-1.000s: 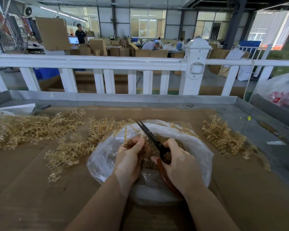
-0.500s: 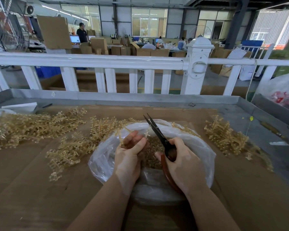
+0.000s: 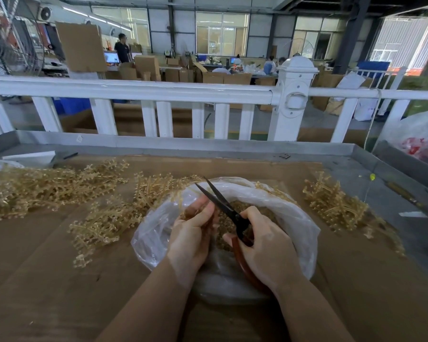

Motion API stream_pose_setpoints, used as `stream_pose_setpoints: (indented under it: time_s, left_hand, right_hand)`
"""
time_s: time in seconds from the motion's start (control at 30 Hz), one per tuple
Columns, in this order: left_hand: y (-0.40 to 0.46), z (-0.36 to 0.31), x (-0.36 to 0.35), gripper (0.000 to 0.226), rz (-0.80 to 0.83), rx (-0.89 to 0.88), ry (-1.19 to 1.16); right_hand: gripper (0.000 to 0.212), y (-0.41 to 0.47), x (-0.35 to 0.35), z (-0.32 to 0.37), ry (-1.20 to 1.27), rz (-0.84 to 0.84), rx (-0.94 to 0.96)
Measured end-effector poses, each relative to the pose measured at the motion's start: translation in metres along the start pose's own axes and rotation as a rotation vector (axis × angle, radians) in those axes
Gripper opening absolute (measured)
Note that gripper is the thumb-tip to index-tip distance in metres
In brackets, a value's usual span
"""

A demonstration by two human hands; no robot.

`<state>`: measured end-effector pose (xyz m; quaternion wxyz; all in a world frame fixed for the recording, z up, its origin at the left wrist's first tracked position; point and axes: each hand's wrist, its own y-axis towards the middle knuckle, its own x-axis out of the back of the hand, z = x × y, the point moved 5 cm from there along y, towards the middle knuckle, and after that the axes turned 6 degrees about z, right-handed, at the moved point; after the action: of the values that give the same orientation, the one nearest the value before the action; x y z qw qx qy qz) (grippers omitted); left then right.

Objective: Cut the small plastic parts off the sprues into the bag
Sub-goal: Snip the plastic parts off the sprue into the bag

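A clear plastic bag lies open on the brown cardboard, with small amber cut parts inside. Over its mouth my right hand grips black scissors with red-brown handles; the blades are parted and point up and away. My left hand pinches a short piece of amber sprue right beside the blades; most of that piece is hidden by my fingers. Heaps of amber sprues lie left of the bag.
Another sprue heap lies right of the bag. The cardboard sits in a grey metal tray with a raised rim. A white railing runs behind it. A filled plastic sack stands at the far right.
The scissor blades have opened and swung a little towards my left hand. The upright sprue end seen above my left fingers a second ago is gone from sight.
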<state>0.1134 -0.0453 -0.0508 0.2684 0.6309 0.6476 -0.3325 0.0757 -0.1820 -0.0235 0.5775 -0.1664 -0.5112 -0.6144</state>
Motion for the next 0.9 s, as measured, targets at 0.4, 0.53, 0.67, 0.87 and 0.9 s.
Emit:
stream_pose_setpoints:
  time_s: [0.4, 0.53, 0.67, 0.87, 0.9]
  left_hand:
    - [0.0038, -0.0006, -0.0012, 0.021, 0.048, 0.031, -0.014]
    - [0.0031, -0.0004, 0.0012, 0.02, 0.004, 0.015, 0.045]
    - [0.0024, 0.0002, 0.0016, 0.019, 0.005, 0.017, 0.07]
    - [0.003, 0.0011, -0.0003, 0.021, 0.028, 0.033, 0.043]
    - [0.0036, 0.0014, 0.0, 0.02, 0.038, 0.038, 0.039]
  right_hand:
    - [0.036, 0.0008, -0.0009, 0.0013, -0.013, 0.034, 0.026]
    - [0.035, 0.001, -0.0013, 0.0015, 0.0, 0.042, 0.027]
    - [0.034, 0.0011, -0.0016, 0.0007, 0.003, 0.043, 0.03]
    - [0.037, 0.0012, 0.0, 0.0024, 0.008, 0.029, 0.058]
    - [0.036, 0.0013, 0.0002, 0.0027, 0.012, 0.027, 0.061]
